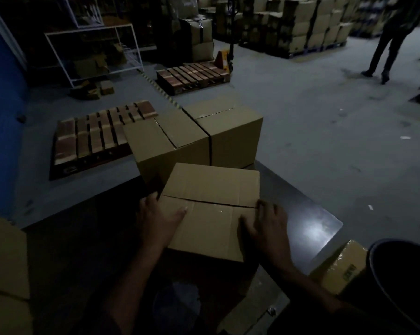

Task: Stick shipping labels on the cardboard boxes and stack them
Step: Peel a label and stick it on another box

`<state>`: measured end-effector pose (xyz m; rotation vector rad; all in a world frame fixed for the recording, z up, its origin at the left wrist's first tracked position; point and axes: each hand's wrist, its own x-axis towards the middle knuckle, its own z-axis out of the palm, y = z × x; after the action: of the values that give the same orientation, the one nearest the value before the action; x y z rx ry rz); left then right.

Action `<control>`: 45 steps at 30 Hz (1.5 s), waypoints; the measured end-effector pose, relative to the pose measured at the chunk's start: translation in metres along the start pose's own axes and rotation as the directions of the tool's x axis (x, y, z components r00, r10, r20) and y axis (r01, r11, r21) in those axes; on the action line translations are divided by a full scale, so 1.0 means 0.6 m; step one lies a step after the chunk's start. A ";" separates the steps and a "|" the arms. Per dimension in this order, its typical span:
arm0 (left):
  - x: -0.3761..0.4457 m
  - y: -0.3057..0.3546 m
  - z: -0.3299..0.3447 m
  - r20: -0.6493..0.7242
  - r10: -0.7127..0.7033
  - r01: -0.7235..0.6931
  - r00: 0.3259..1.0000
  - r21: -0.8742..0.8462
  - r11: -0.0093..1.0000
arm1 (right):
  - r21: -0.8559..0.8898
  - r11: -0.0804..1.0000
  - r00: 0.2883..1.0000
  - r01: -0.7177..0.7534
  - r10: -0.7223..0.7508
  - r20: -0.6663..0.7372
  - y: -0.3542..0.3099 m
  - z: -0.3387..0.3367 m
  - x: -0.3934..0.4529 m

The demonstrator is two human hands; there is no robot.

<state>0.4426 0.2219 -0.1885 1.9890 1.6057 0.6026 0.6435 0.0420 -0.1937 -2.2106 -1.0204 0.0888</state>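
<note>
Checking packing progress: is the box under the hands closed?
Closed: the box's top flaps lie flat, meeting at a seam.

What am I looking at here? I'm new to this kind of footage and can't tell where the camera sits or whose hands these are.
There is no machine: a person wears one camera on the head, looking forward and down, so the two arms reaching in from the bottom are their own. The left hand and the right hand rest on either side of a closed cardboard box, fingers over its top edges, on a dark table. No label shows on its top. Two more closed boxes stand side by side behind it: one on the left, one on the right. On the floor beyond lies a wooden pallet. It is a dim warehouse; another person's legs show at top right.
</note>
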 end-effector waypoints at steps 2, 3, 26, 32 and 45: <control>0.004 -0.001 -0.017 0.112 -0.059 0.067 0.992 -0.072 0.995 | 0.150 0.972 0.983 -0.179 0.171 0.066 0.005 0.014 0.002; 0.003 -0.002 -0.023 0.146 -0.060 0.079 0.988 -0.129 0.988 | 0.218 0.950 0.974 -0.226 0.212 0.083 0.001 0.015 0.005; 0.051 0.268 -0.061 -0.170 0.204 -0.243 0.964 -0.875 0.418 | 0.884 0.458 0.990 -0.097 0.139 0.037 -0.008 -0.298 0.250; 0.134 0.345 -0.063 -0.153 0.126 -0.188 0.980 -0.917 0.351 | 0.893 0.447 0.999 -0.042 0.049 0.022 -0.043 -0.320 0.386; 0.460 0.442 0.003 -0.216 0.013 -0.200 0.976 -0.877 0.437 | 0.891 0.453 0.996 -0.030 -0.066 0.067 -0.131 -0.250 0.750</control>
<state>0.6994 0.4463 -0.0146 1.1929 0.8526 1.3810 0.9525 0.3051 0.0646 -1.1891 -0.7544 0.5962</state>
